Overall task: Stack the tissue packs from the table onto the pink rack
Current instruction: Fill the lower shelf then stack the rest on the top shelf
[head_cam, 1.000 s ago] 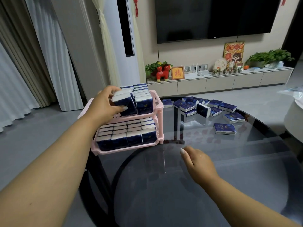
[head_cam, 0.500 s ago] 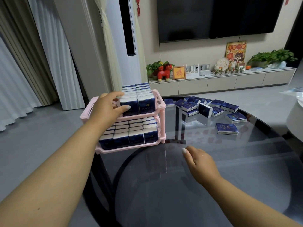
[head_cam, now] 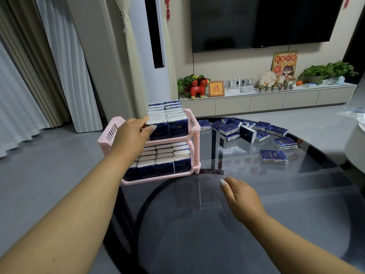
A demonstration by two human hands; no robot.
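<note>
Two rows fill the pink rack's [head_cam: 194,126] top tier; left hand [head_cam: 131,135] pinches the front tissue pack [head_cam: 158,127]. Seat it flush before letting go. Right hand [head_cam: 240,196] loosely curled, holding nothing.

I'm looking at a home living room. Big wall-mounted TV [head_cam: 264,20] over a long low media console [head_cam: 266,98]. Console top has a red horse figurine [head_cam: 198,88], a framed calligraphy piece [head_cam: 216,88], potted plants [head_cam: 327,71] and a cartoon poster [head_cam: 284,61]. Floor-standing air conditioner [head_cam: 156,46] sits in the corner beside tied-back curtains [head_cam: 59,56]. Round dark glass table [head_cam: 256,204] in the foreground, grey tiled floor [head_cam: 39,175].
</note>
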